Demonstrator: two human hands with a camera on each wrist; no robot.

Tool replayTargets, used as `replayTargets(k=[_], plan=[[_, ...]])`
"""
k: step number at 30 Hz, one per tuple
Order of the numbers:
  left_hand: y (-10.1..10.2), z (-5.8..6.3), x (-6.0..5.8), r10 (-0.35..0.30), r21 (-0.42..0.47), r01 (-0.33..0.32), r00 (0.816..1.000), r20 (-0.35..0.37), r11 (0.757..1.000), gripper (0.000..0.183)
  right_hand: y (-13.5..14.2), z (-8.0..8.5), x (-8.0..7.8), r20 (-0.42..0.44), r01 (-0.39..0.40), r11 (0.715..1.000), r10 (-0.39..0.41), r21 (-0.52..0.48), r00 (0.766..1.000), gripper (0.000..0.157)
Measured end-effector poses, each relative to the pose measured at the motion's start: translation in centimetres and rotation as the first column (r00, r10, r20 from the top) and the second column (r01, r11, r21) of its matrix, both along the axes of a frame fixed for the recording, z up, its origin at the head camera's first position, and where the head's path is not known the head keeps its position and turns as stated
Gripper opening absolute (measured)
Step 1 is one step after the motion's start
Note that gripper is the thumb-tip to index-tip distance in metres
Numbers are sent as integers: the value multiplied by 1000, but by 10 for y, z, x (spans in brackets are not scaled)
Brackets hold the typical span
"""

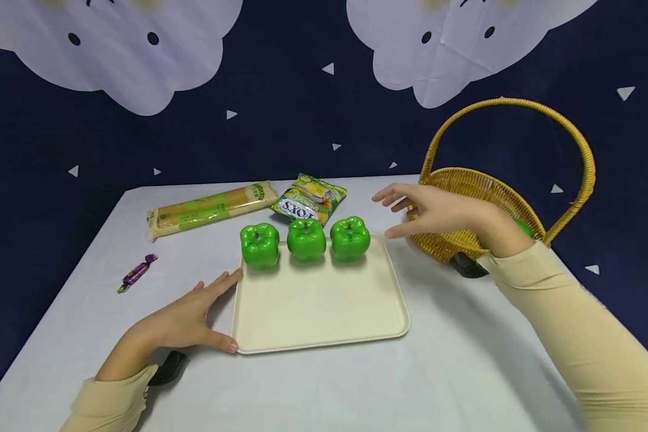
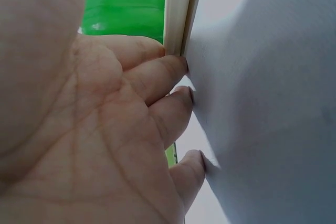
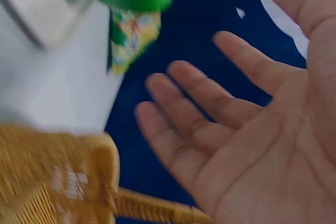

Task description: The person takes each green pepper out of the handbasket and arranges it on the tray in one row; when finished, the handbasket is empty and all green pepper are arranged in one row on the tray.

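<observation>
From my remote post I watch a person work with both hands at a white table (image 1: 302,396), and the layout makes sense to me. The left hand (image 1: 186,318) grasps nothing: its fingers are spread and fairly straight, thumb at the near left corner of the cream tray (image 1: 313,306), forefinger farther up the same side. The left wrist view shows fingertips meeting the rim and the tabletop, so I judge this a brace that stops the tray sliding. The right hand (image 1: 437,210) is released too, fingers loosely extended in the air between tray and basket (image 1: 475,183), a spot I read as handy for reaching either. Three green peppers, left (image 1: 260,247), middle (image 1: 306,240) and right (image 1: 350,239), stand in a row along the tray's far edge, which leaves its near part bare, probably to keep room there. Something green (image 1: 522,227) shows in the basket, mostly hidden by the right wrist; I cannot tell what it is. The snack bag (image 1: 310,198), long packet (image 1: 210,208) and purple sweet (image 1: 137,273) lie outside the tray, apparently out of the hands' way.
</observation>
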State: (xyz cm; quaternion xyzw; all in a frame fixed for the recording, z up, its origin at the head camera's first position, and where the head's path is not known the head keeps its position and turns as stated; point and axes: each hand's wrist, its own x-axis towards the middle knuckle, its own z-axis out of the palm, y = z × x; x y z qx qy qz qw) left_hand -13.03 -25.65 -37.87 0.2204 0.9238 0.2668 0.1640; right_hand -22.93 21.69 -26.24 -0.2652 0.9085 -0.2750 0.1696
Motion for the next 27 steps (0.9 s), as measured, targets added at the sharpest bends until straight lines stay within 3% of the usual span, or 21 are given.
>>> replayTargets(k=[5,11,17,27], plan=[[0,1,-1,-5,0,5,1000,0,1000,141,29,23,1,-9,87,986,-87,144,996,72],[-1,0,0,-6,-5,6,1000,4,1000,140,72,34,-9,8,154,943,-164,294,987,85],[-1,0,-1,-4,-3,4,1000,5,1000,139,116,33,-18,65,192,888,-240,417,969,91],[0,0,0,-14,20,14,1000,2,1000,140,147,26,-17,214,200,852,-337,484,917,87]])
